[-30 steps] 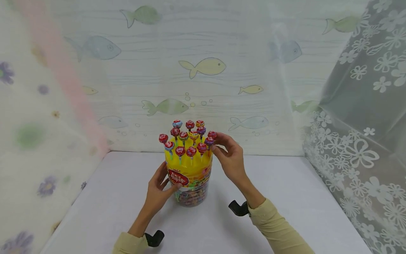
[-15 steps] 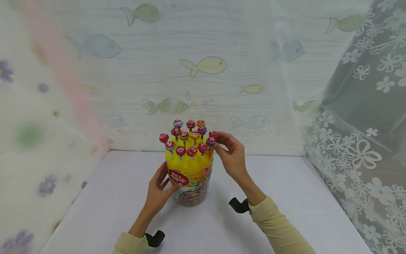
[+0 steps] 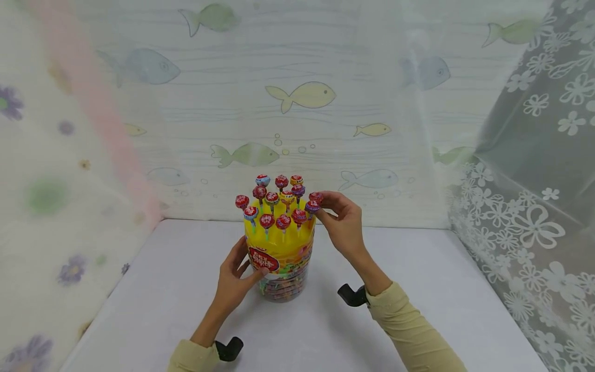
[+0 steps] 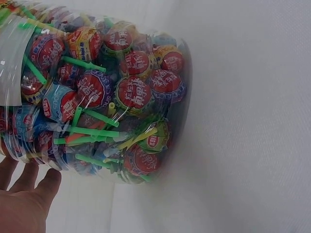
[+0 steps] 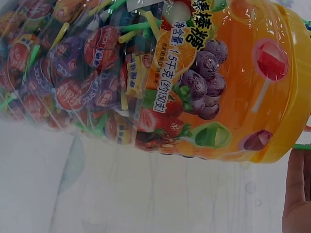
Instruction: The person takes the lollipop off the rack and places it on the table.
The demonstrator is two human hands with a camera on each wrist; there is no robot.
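A clear lollipop jar (image 3: 281, 258) with a yellow lid stands upright on the white table. Several wrapped lollipops (image 3: 283, 222) stick up from its lid. My left hand (image 3: 234, 276) grips the jar's left side, thumb on the front near the red label; in the left wrist view its fingers (image 4: 36, 182) rest along the plastic. At the lid's right edge, thumb and fingers of my right hand (image 3: 344, 225) pinch at a lollipop (image 3: 316, 197), close beside a purple-wrapped one (image 3: 312, 207). The right wrist view shows only part of that hand (image 5: 297, 194), below a green stick (image 5: 302, 146).
More lollipops (image 4: 95, 90) fill the jar's clear lower part. The white table (image 3: 395, 320) spreads around it. A fish-print curtain (image 3: 297, 119) hangs behind, with flowered sheets (image 3: 525, 227) at the sides. Each wrist carries a black camera mount (image 3: 351, 295).
The head view has shifted slightly. Both hands keep the same places on the jar and at the lollipop.
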